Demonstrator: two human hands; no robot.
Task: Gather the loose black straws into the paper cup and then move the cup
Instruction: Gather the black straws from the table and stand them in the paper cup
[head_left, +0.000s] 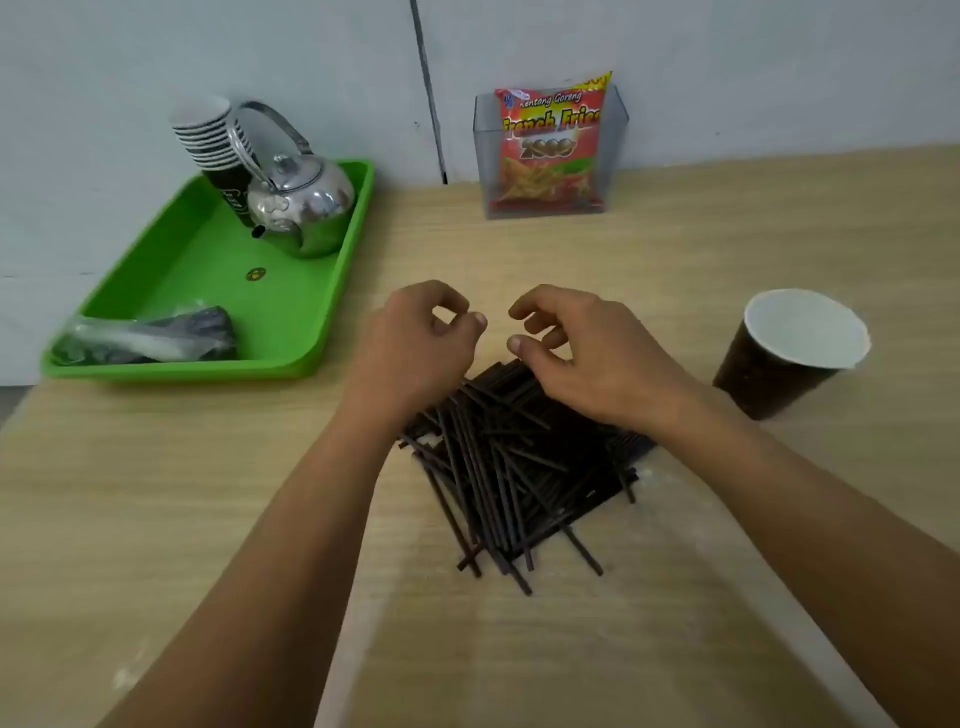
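Note:
A loose heap of several black straws (511, 478) lies on the wooden table in front of me. My left hand (415, 353) and my right hand (582, 353) hover just above the far end of the heap, fingers loosely curled, holding nothing. The right thumb is close to the top straws; I cannot tell whether it touches them. A dark brown paper cup (779, 374) with a white inside stands upright to the right of the heap, empty as far as I can see.
A green tray (291, 332) at the left holds a steel kettle (298, 200), a stack of paper cups (213, 140) and a plastic bag (150, 338). A clear box with a snack packet (550, 145) stands against the back wall.

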